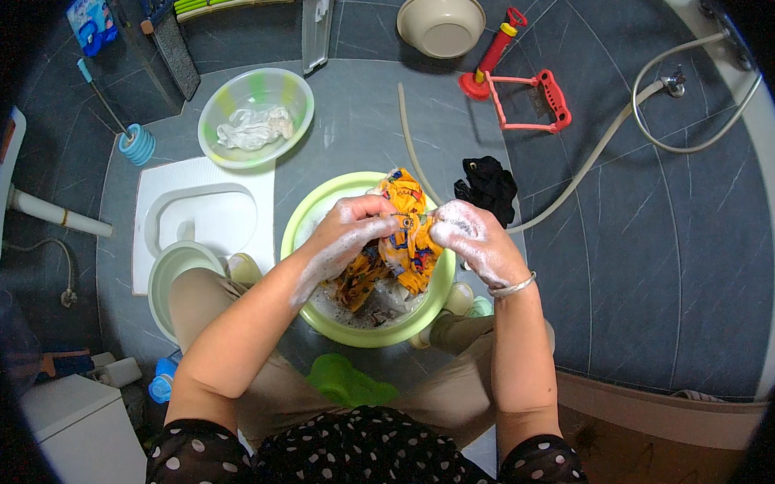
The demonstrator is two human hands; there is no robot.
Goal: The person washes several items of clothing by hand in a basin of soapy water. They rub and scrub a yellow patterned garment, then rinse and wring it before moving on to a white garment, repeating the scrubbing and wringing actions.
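Observation:
A wet orange garment with a colourful print [409, 250] hangs bunched between my hands over a light green basin [290, 233]. My left hand [357, 229], streaked with suds, pinches the cloth at its left side. On the other side my right hand [475, 238], covered in foam and with a bangle at the wrist, is closed on the cloth's right edge. The lower part of the garment trails into the basin, where foamy water and darker wet cloth [382, 307] show. What lies deeper under the suds is hidden.
A pale basin holding white cloth [257, 126] stands beyond the white squat toilet [203, 182]. Dark cloth [487, 188] lies on the tiles beside a hose [567, 187]. A red plunger [484, 73] and red-framed rack [533, 101] are farther right. A small bucket [166, 278] stands by my left knee.

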